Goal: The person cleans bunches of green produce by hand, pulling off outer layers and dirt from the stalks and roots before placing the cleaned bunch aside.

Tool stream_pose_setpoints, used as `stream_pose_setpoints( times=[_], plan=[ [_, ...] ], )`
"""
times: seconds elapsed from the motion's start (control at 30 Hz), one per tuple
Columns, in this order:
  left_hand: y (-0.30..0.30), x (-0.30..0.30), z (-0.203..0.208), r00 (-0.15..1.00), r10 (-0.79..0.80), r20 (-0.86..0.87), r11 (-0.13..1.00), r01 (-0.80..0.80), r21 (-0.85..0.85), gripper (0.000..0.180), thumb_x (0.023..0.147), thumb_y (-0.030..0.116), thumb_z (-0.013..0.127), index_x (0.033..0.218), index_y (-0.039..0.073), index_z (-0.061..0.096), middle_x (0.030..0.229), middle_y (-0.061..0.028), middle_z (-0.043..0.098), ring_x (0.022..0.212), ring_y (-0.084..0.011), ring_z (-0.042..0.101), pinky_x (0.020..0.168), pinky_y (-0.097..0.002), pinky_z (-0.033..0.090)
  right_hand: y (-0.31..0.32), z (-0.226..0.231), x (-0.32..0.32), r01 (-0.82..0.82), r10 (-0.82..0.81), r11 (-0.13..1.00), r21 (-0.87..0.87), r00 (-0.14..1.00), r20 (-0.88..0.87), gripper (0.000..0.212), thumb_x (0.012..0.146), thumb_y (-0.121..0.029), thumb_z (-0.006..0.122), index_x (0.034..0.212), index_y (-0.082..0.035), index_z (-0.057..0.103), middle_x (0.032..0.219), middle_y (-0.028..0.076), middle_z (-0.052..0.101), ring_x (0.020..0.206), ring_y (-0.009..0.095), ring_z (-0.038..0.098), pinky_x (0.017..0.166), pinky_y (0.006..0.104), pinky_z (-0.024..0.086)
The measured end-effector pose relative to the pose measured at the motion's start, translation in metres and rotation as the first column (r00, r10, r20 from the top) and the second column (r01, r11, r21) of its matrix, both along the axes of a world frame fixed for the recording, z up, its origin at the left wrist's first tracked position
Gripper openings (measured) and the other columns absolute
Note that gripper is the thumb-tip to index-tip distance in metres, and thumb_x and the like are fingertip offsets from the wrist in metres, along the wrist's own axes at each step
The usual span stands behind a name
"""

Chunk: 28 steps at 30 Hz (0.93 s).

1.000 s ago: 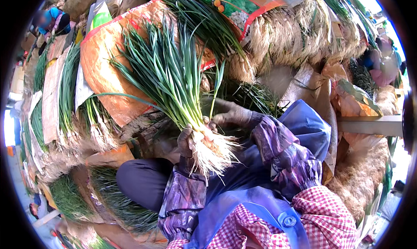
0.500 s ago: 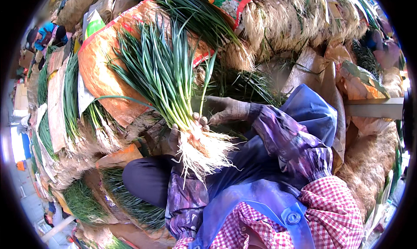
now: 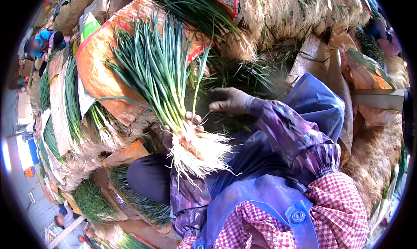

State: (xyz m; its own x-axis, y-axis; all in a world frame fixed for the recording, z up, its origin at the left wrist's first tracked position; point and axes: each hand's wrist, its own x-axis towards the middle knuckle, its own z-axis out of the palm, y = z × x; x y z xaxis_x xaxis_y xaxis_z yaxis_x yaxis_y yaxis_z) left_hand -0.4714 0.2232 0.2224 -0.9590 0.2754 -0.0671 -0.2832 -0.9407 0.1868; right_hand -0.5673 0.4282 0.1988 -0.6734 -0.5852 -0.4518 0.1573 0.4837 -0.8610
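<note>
A thick bunch of green onions (image 3: pixel 171 92), with long green leaves, pale stalks and a shaggy fan of white roots, is gripped near its root end by my left hand (image 3: pixel 195 118). Only some fingertips of that hand show past the stalks; the rest is hidden. The leaves point up and to the left, over an orange sack (image 3: pixel 100 71). Just right of the stalks, my gloved right hand (image 3: pixel 232 101) is apart from the bunch, fingers loosely extended and holding nothing. One thin stalk (image 3: pixel 200 75) stands out from the bunch toward it.
More green onions (image 3: pixel 195 10) lie beyond the sack, roots toward the right. Rows of rooted bundles (image 3: pixel 295 16) are stacked at the far right, and others (image 3: pixel 71 101) at left. Loose green leaves (image 3: pixel 252 75) cover the ground ahead. Another person (image 3: pixel 45 42) is at far left.
My right hand has come away from the bunch, moving slightly right, with its fingers loosened. My left hand still grips the green onions, which have shifted a little left.
</note>
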Motion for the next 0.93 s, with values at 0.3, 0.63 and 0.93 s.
stream_pose_setpoints(
  times=[0.3, 0.63, 0.93],
  plan=[
    [0.001, -0.004, 0.001, 1.0, -0.007, -0.024, 0.999, 0.008, 0.033, 0.047, 0.083, 0.025, 0.062, 0.122, 0.008, 0.041, 0.092, -0.0045, 0.047, 0.091, -0.0159, 0.047, 0.076, -0.0311, 0.04, 0.028, -0.054, -0.048, 0.719, -0.705, 0.613, -0.328, 0.685, 0.183, 0.017, 0.087, -0.016, 0.057, 0.091, 0.0, 0.06, 0.075, 0.006, 0.063, 0.066, 0.015, 0.06, 0.061, 0.0272, 0.051],
    [0.0, 0.001, 0.005, 0.997, -0.04, -0.064, 0.995, 0.046, 0.087, 0.045, 0.082, 0.022, 0.063, 0.12, 0.008, 0.043, 0.084, -0.0021, 0.048, 0.083, -0.0116, 0.049, 0.069, -0.0264, 0.039, -0.082, 0.019, -0.033, 0.033, 0.057, 0.987, 0.154, 0.839, -0.541, 0.033, 0.084, -0.037, 0.058, 0.092, -0.005, 0.064, 0.074, 0.012, 0.064, 0.069, 0.027, 0.063, 0.066, 0.0392, 0.049],
    [-0.006, -0.01, 0.026, 0.888, -0.255, -0.383, 0.909, 0.355, 0.22, 0.044, 0.081, 0.02, 0.065, 0.118, 0.009, 0.044, 0.077, -0.0001, 0.049, 0.077, -0.0081, 0.05, 0.063, -0.0225, 0.038, -0.045, 0.026, -0.033, 0.044, -0.03, 0.873, -0.487, 0.999, 0.037, 0.042, 0.083, -0.034, 0.066, 0.118, -0.013, 0.06, 0.112, 0.012, 0.061, 0.111, 0.011, 0.05, 0.098, 0.0252, 0.036]
  ],
)
